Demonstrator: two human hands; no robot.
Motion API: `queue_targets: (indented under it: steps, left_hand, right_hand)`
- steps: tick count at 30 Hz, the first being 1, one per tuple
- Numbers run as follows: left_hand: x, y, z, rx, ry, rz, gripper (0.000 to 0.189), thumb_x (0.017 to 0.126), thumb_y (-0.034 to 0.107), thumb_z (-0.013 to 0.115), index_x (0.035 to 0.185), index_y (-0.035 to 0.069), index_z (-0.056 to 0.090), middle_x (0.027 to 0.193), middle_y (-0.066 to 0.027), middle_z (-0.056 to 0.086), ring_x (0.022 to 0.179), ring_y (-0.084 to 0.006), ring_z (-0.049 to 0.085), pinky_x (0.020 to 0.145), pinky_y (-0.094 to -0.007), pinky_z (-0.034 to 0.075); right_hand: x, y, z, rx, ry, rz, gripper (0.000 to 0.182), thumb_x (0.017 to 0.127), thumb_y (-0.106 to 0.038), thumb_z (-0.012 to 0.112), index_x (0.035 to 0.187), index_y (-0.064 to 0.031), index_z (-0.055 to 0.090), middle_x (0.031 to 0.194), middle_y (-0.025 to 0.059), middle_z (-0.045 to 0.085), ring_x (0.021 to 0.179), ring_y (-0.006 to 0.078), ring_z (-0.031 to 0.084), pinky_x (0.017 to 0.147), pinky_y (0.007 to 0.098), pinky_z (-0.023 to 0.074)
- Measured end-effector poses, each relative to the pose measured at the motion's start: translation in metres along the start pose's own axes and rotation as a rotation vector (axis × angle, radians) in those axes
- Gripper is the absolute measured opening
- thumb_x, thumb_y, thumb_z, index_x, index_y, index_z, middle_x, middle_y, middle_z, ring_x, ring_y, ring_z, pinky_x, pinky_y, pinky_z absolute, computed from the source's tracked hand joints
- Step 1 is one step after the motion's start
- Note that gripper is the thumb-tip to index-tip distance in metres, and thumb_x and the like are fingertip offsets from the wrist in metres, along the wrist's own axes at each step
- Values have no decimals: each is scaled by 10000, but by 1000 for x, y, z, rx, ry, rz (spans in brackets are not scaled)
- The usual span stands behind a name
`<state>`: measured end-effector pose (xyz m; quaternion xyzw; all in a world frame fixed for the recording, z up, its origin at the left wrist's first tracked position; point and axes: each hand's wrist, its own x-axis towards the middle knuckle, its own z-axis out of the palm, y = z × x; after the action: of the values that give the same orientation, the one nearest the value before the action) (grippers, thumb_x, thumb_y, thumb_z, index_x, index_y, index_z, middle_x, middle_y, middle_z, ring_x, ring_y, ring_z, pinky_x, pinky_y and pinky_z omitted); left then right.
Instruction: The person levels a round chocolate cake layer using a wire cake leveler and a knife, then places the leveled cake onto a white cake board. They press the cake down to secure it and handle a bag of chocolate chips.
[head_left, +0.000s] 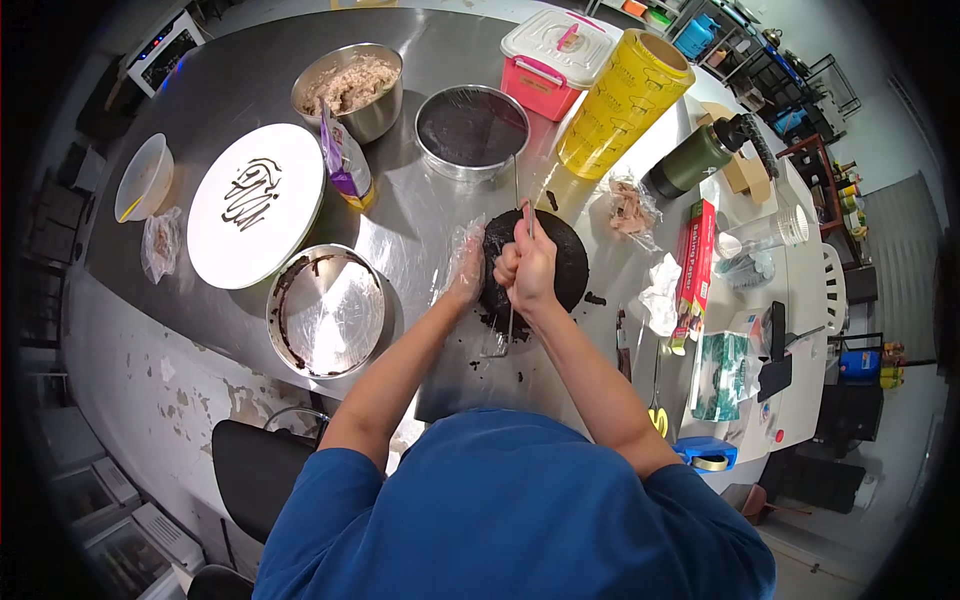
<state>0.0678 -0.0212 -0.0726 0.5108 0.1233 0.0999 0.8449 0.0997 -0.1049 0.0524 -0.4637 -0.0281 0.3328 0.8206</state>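
A round, dark chocolate cake (568, 251) lies on the steel table before me, with crumbs around its near edge. My left hand (466, 259), in a clear plastic glove, rests against the cake's left side without gripping it. Above the cake, my bare right hand (531, 262) is closed around a thin metal frame, apparently a wire cake leveler (516, 180). The frame extends beyond the cake at the far and near sides. My right hand hides its middle, and I cannot tell how deep it sits in the cake.
Left stand a crumb-smeared cake pan (330, 315), a white cake turntable (251, 217) and a purple packet (346, 161). Behind are a steel bowl of filling (379, 112), a dark cake in a pan (472, 127) and a yellow wrap roll (622, 105). A knife (622, 349) lies right.
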Motion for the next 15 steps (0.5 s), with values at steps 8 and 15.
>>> queue_targets:
  steps: [8,15]
  left_hand:
    - [6,-11,-10,-48,-4,2,754,847,601,148,1367,64,47,1324,-102,298,1150,-162,369,976,-279,240]
    - [-8,18,8,-252,-27,-75,719,880,541,200,1357,18,71,1385,-111,174,1264,-202,193,1022,-300,166]
  right_hand:
    - [10,3,3,10,-15,36,398,926,-286,348,1312,-225,273,438,-46,190,348,74,156,350,233,151]
    - [17,7,9,15,-31,18,426,922,-278,368,1326,-206,254,446,-46,200,351,66,170,347,229,155]
